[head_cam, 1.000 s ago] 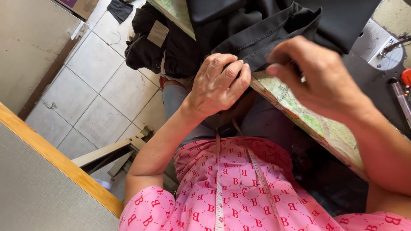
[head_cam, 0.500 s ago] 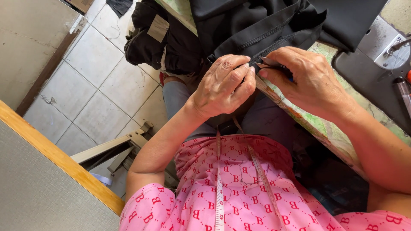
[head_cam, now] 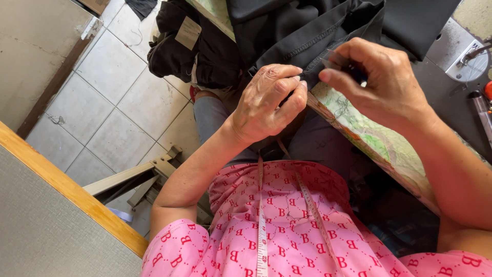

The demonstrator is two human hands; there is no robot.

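Observation:
My left hand (head_cam: 269, 100) pinches the hem of a black garment (head_cam: 307, 31) at the edge of the sewing table (head_cam: 379, 143). My right hand (head_cam: 379, 77) sits just right of it, fingers closed on a small dark tool (head_cam: 344, 65) whose tip touches the stitched seam of the garment. I cannot tell exactly what kind of tool it is. A white measuring tape (head_cam: 262, 225) hangs round my neck over a pink patterned top.
A pile of dark clothes (head_cam: 189, 43) lies on the tiled floor (head_cam: 113, 113) at the upper left. A wooden-edged grey board (head_cam: 56, 215) fills the lower left. Part of a sewing machine's metal plate (head_cam: 464, 51) shows at the upper right.
My right hand has come in from the right to the seam and now works the small tool against it. My left hand keeps its pinch on the hem.

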